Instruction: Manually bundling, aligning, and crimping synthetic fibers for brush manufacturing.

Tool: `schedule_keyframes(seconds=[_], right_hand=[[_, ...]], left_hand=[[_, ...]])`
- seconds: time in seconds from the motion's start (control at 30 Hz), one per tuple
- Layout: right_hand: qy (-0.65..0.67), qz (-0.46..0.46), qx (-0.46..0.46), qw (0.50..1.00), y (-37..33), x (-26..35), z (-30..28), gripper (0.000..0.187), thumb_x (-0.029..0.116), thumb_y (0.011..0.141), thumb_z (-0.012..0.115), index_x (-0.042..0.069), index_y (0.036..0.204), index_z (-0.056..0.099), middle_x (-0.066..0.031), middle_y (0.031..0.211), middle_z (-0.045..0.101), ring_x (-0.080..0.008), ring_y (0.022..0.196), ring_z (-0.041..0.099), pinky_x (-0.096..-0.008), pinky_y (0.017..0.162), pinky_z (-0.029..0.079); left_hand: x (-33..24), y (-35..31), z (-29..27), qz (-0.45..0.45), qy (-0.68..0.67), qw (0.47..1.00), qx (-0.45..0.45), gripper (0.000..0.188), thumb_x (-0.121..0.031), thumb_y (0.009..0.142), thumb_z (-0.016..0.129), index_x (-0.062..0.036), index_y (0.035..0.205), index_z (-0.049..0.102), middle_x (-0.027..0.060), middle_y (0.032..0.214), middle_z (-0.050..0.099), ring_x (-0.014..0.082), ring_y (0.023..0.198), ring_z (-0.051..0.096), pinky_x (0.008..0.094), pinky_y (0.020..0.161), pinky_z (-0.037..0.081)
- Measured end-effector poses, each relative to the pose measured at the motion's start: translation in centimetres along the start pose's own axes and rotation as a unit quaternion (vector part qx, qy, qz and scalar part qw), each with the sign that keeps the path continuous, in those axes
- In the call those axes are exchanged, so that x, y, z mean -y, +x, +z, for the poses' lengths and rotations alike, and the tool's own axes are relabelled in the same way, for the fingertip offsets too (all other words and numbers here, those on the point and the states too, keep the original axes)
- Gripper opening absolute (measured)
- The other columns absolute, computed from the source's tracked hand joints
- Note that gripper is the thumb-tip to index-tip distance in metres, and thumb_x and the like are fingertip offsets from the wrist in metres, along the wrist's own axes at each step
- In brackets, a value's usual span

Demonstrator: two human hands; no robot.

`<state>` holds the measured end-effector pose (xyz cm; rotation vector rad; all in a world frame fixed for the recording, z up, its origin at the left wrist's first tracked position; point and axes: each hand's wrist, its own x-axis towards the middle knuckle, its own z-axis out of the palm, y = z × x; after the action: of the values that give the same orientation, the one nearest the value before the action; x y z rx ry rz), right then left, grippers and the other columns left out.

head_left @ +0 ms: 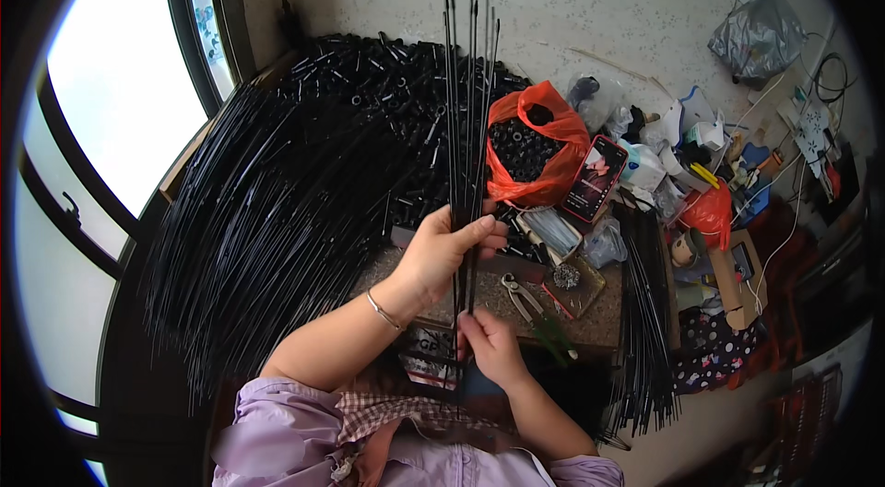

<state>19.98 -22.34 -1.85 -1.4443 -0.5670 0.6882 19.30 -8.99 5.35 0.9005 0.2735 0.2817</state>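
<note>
Lilac sleeves [277,422], nearest. Left hand [461,243] clamped round slim, straight black rods [452,118], held upright before the speckled bench [601,319]; right hand [491,349] pinches them lower down. Beneath, a printed packet [431,367]. Beyond: bundled rod pile [258,210], glossy tubular parts [350,72], crinkled red bag [576,118], phone [595,178], its on-screen text too small to read.

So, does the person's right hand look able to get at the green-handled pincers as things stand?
Probably yes: the green-handled pincers lie close beside the right hand, with nothing visibly covering them. Its grip is on the thin black rods, though, so it would likely need to let go first.
</note>
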Motion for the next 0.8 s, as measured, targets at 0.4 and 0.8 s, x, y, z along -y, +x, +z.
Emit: schedule_keyframes(seconds=[0.4,0.8], right_hand=[[0.306,0.259,0.001,0.916,3.9,1.0,-0.8,0.045,0.044,0.078,0.032,0.006,0.101,0.042,-0.0078,0.092,0.051,-0.0202,0.087,0.048,-0.0331,0.078,0.036],[0.115,0.014,0.118,0.986,3.5,-3.5,2.5,0.042,0.015,0.073,0.05,0.002,0.11,0.033,-0.0061,0.088,0.05,-0.0138,0.082,0.049,-0.0241,0.072,0.037]], left_hand=[[0.4,-0.9,-4.1,0.021,0.136,0.956,0.26,0.02,0.001,0.071,0.051,0.0034,0.09,0.05,0.0087,0.081,0.056,0.0132,0.075,0.054,0.0246,0.07,0.043],[-2.8,1.1,-5.1,0.077,0.172,0.942,0.276,0.017,-0.005,0.071,0.053,-0.0001,0.088,0.052,0.0038,0.073,0.056,0.0068,0.065,0.052,0.0209,0.063,0.044]])
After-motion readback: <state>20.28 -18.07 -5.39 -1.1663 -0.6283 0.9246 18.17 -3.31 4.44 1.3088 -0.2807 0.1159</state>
